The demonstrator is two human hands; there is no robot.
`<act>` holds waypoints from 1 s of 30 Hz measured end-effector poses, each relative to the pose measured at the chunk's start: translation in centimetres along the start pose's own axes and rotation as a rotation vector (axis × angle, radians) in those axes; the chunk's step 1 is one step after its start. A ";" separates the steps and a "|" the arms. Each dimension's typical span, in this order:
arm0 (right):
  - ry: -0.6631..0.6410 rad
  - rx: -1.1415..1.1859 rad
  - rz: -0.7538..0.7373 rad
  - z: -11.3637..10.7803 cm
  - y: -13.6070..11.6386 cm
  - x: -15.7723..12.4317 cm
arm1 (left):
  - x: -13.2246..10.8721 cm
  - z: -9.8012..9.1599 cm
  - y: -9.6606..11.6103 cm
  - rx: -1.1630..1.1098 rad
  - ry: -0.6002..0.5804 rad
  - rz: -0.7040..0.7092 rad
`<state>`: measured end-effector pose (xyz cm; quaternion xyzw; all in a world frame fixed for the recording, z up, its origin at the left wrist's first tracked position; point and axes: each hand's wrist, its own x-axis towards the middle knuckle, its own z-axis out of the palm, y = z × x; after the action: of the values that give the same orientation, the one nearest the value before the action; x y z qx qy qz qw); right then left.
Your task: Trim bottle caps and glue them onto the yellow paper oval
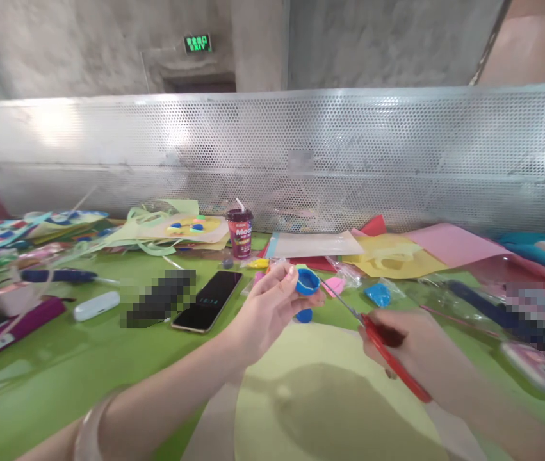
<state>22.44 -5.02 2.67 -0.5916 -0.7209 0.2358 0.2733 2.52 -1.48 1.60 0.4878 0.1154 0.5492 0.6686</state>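
Note:
My left hand [269, 298] pinches a small blue round piece [307, 285] with a raised rim and a bit of light green at its top; it looks like modelling clay. Red-handled scissors [394, 366] are in my right hand [426, 339], their blades pointing up and left towards the blue piece. Whether the blade tips touch it I cannot tell. Under both hands lies a large pale yellow paper disc [339, 416], shaded by my hands. Just below my left fingers another blue lump [303, 315] rests by the disc's far edge.
Left of my arm lie a black phone [209, 301], a white oblong case [97, 306] and a purple power strip [17, 330]. A purple drink cup [240, 234] with a straw stands behind. Coloured paper [397, 255] and a bagged blue lump [378, 294] are at the right.

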 end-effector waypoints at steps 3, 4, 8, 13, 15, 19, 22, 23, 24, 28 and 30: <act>-0.154 0.283 0.133 -0.2 -0.9 -0.2 | 0.0 0.0 0.0 -0.059 -0.021 -0.024; -0.191 0.331 0.157 -0.3 -1.0 -0.2 | 0.0 0.0 0.0 -0.074 -0.027 -0.031; -0.257 0.313 0.220 -0.5 -1.4 -0.1 | 0.0 0.0 0.5 -0.112 -0.048 -0.073; -0.285 0.210 0.276 -0.3 -1.5 -0.1 | 0.2 0.1 0.8 -0.175 -0.072 -0.131; -0.294 0.239 0.229 -0.2 -1.4 -0.1 | 0.3 0.0 0.9 -0.171 -0.082 -0.137; -0.347 0.375 0.147 0.0 -0.8 -0.1 | 0.4 -0.3 1.0 -0.133 -0.085 -0.112; -0.350 0.426 0.144 0.1 -0.4 -0.1 | 0.5 -0.5 1.0 -0.099 -0.094 -0.085; -0.346 0.429 0.137 0.1 -0.4 -0.1 | 0.6 -0.5 1.0 -0.084 -0.091 -0.074; -0.345 0.429 0.130 0.1 -0.4 -0.1 | 0.6 -0.6 0.9 -0.067 -0.089 -0.065; -0.319 0.421 0.123 0.0 -0.5 0.0 | 0.8 -0.8 0.7 -0.011 -0.084 -0.055; -0.313 0.431 0.132 -0.1 -0.5 0.1 | 0.9 -1.0 0.5 -0.004 -0.086 -0.050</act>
<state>22.13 -4.99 3.03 -0.5220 -0.6473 0.4896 0.2622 1.86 -0.23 1.87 0.5066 0.0974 0.5110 0.6876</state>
